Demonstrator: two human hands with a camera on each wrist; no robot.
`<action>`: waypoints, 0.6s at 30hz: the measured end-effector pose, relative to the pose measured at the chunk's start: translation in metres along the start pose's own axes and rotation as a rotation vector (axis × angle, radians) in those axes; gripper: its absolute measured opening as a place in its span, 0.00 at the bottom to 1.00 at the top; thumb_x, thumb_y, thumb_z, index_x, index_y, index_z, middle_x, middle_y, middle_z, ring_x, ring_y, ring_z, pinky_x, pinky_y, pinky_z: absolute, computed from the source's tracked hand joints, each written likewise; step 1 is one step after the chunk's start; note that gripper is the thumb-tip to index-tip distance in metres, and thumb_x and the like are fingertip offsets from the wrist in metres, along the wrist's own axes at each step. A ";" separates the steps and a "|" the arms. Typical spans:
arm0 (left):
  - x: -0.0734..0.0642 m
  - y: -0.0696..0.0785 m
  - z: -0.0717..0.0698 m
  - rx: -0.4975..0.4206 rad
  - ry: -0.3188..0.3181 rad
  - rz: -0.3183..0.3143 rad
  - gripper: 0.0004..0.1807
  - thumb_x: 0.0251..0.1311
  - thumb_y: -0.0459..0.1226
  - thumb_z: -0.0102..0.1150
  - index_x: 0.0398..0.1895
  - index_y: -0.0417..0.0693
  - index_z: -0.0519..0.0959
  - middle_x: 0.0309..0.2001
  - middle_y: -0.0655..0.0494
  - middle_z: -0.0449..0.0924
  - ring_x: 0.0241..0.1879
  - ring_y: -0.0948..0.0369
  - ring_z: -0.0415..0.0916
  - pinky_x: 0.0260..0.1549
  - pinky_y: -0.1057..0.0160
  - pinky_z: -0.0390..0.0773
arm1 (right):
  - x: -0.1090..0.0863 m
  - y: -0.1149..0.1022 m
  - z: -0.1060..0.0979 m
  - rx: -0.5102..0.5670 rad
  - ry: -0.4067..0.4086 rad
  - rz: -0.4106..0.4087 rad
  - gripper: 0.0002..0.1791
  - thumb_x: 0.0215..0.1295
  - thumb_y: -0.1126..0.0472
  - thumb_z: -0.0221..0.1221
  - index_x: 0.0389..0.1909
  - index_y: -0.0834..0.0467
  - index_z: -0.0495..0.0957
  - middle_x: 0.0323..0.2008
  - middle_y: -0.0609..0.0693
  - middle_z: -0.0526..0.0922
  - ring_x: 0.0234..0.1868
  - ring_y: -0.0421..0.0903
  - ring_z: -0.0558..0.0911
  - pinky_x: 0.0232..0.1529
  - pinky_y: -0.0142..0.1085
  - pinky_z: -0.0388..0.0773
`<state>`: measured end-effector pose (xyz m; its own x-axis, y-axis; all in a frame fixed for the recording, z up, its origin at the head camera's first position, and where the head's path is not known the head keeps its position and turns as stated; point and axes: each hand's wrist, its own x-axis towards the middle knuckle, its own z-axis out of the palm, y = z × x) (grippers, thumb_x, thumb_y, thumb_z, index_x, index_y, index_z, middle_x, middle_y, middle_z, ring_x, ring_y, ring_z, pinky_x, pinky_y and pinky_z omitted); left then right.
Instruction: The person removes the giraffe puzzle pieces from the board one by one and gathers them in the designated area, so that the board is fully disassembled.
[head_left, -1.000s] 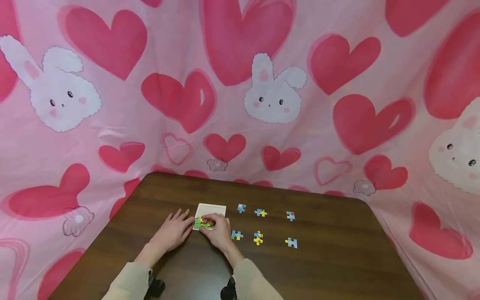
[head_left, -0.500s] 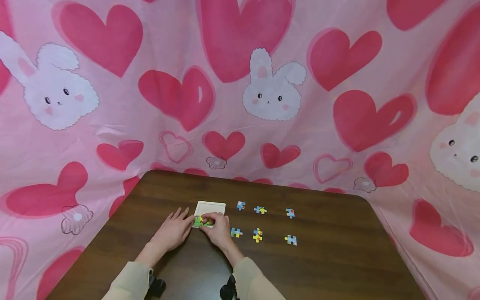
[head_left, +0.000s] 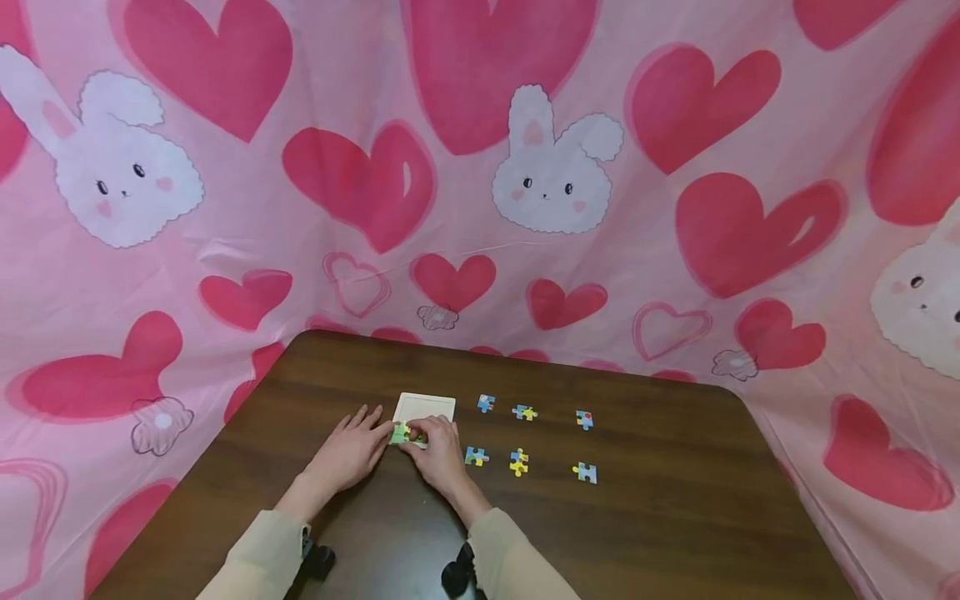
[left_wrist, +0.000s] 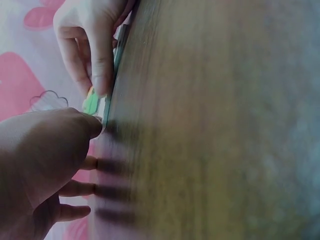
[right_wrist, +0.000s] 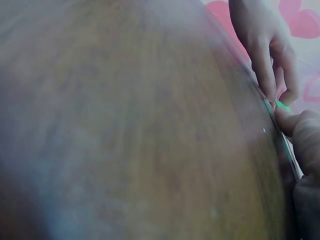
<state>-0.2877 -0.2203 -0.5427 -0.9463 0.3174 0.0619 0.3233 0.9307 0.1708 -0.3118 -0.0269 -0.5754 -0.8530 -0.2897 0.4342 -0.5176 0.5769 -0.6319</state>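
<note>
A shallow white puzzle tray [head_left: 423,405] lies on the table, with green and yellow jigsaw pieces [head_left: 401,432] along its near side. My right hand [head_left: 442,457] reaches over that side, thumb and fingers pinching a green-and-yellow jigsaw piece, mostly hidden by the fingers. In the left wrist view a green piece [left_wrist: 91,103] shows tilted just above the tray's edge, under the right fingertips. My left hand [head_left: 345,454] rests at the tray's left edge with fingers spread, its thumb touching the near left corner. The right wrist view has both hands meeting at the tray.
Several loose jigsaw pieces lie right of the tray in two rows, among them a blue-and-yellow one [head_left: 525,412] and a mostly yellow one [head_left: 518,462]. A pale blue piece [head_left: 586,472] is farthest right. Behind the brown table [head_left: 675,517] hangs a pink curtain [head_left: 465,200].
The head view has shifted slightly, so the table sits higher in it. Both hands stay at the tray, the right fingers moving only a little over the near side.
</note>
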 end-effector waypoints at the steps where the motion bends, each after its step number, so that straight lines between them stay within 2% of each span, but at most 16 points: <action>1: 0.000 0.000 0.000 -0.005 -0.002 -0.001 0.22 0.79 0.43 0.62 0.71 0.46 0.82 0.76 0.32 0.76 0.77 0.29 0.71 0.74 0.26 0.72 | -0.001 0.000 0.000 0.000 0.011 -0.008 0.13 0.60 0.60 0.81 0.43 0.57 0.91 0.32 0.47 0.89 0.35 0.38 0.76 0.44 0.32 0.67; 6: 0.001 -0.003 0.002 -0.022 0.009 0.009 0.23 0.79 0.45 0.62 0.70 0.46 0.82 0.76 0.33 0.76 0.78 0.30 0.71 0.73 0.26 0.72 | -0.002 0.000 0.000 -0.020 0.079 -0.029 0.13 0.59 0.59 0.81 0.42 0.57 0.91 0.30 0.47 0.88 0.36 0.43 0.79 0.45 0.34 0.69; 9: 0.002 -0.006 0.004 -0.048 0.020 0.017 0.23 0.79 0.48 0.62 0.70 0.49 0.83 0.77 0.34 0.76 0.78 0.31 0.70 0.73 0.25 0.71 | -0.004 -0.001 -0.005 -0.028 0.102 -0.014 0.14 0.58 0.59 0.82 0.42 0.57 0.91 0.30 0.47 0.88 0.37 0.44 0.80 0.44 0.35 0.69; 13: 0.001 -0.010 0.005 -0.088 0.044 0.019 0.23 0.77 0.50 0.64 0.68 0.52 0.85 0.77 0.35 0.75 0.79 0.31 0.70 0.74 0.25 0.70 | -0.007 -0.006 -0.021 0.019 0.070 0.008 0.14 0.58 0.58 0.82 0.42 0.58 0.91 0.29 0.48 0.87 0.36 0.43 0.80 0.43 0.33 0.66; 16: 0.000 -0.012 0.005 -0.105 0.059 0.017 0.23 0.77 0.50 0.65 0.68 0.53 0.86 0.77 0.34 0.76 0.79 0.31 0.70 0.74 0.25 0.70 | -0.012 -0.008 -0.037 0.062 0.019 -0.019 0.13 0.60 0.59 0.81 0.41 0.59 0.91 0.28 0.48 0.85 0.32 0.39 0.78 0.41 0.33 0.66; 17: -0.001 -0.012 0.005 -0.110 0.060 0.017 0.23 0.76 0.50 0.65 0.68 0.53 0.86 0.77 0.34 0.76 0.79 0.31 0.70 0.74 0.24 0.69 | -0.014 -0.001 -0.039 0.065 0.016 -0.050 0.14 0.62 0.54 0.81 0.42 0.58 0.91 0.28 0.46 0.85 0.31 0.37 0.78 0.42 0.33 0.67; 18: -0.002 -0.012 0.005 -0.114 0.062 0.018 0.23 0.76 0.50 0.66 0.68 0.54 0.86 0.77 0.34 0.76 0.79 0.31 0.70 0.74 0.24 0.69 | -0.016 -0.001 -0.045 0.071 -0.001 -0.061 0.14 0.62 0.55 0.81 0.42 0.58 0.91 0.27 0.45 0.84 0.30 0.35 0.76 0.42 0.34 0.67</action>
<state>-0.2898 -0.2313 -0.5493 -0.9396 0.3183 0.1261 0.3415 0.8974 0.2795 -0.2944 0.0115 -0.5532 -0.8199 -0.3230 0.4726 -0.5718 0.5028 -0.6483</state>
